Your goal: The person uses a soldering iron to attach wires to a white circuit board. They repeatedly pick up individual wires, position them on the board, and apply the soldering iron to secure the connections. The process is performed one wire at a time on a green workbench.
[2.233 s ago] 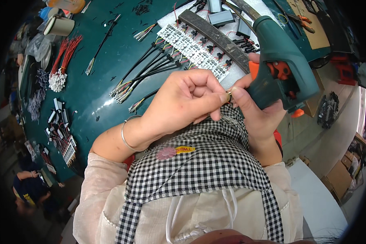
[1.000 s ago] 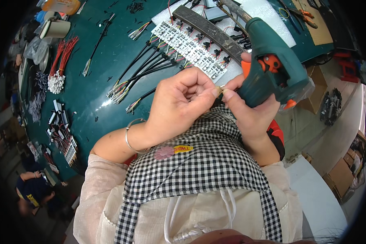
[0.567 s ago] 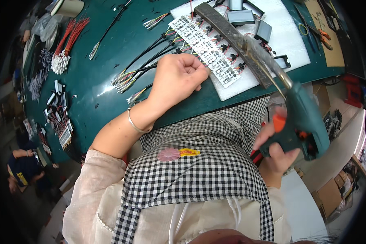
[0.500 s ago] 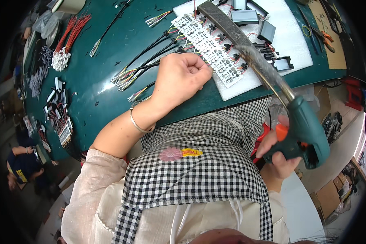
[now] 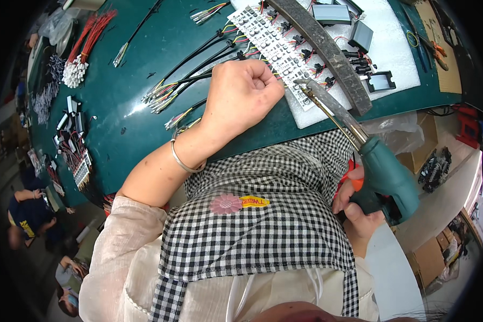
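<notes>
While our left hand rests as a closed fist on the green bench, its knuckles just beside the near end of the white circuit strip, we cannot tell whether anything is pinched inside it; the fingers are curled tight against the palm. Our right hand is wrapped firmly around the grip of the teal soldering gun, a finger lying by the orange trigger, and the gun's long metal barrel reaches up from below the bench edge so that its tip sits at the strip's near edge.

We judge the gun to be the heavier piece, stiff and nose-long, best taken by its moulded handle as we have it, well away from the metal front. The strip looks thin, light and easily flexed, with small parts standing on it, so it wants holding by its bare margins or pressing flat.

Beyond the strip lies a dark curved bar on a white foam mat. To the strip's left, black cables with coloured wire ends fan across the bench.
</notes>
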The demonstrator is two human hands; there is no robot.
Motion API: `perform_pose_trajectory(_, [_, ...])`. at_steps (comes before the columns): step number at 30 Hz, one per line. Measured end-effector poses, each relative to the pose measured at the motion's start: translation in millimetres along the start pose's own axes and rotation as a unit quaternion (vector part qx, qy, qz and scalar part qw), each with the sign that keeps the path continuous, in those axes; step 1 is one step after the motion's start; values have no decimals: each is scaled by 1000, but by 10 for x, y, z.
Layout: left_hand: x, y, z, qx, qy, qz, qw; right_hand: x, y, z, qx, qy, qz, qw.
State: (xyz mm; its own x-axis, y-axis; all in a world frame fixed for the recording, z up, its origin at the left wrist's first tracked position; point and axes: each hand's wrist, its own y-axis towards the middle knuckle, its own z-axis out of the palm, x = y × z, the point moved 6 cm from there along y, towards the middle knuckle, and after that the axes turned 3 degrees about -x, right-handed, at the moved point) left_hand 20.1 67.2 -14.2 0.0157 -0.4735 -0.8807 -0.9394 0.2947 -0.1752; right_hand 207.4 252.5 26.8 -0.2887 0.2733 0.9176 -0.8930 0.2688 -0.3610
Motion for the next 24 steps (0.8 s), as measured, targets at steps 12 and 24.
perform_pose_trajectory(12, [-13,-8,-5,-19,-4,21,1000,-114,32,-20,-10,-126,-6,992])
perform_pose_trajectory(24, [-11,-4,-8,-23,-2,25,999,-34,-41,42,-9,-272,-64,960])
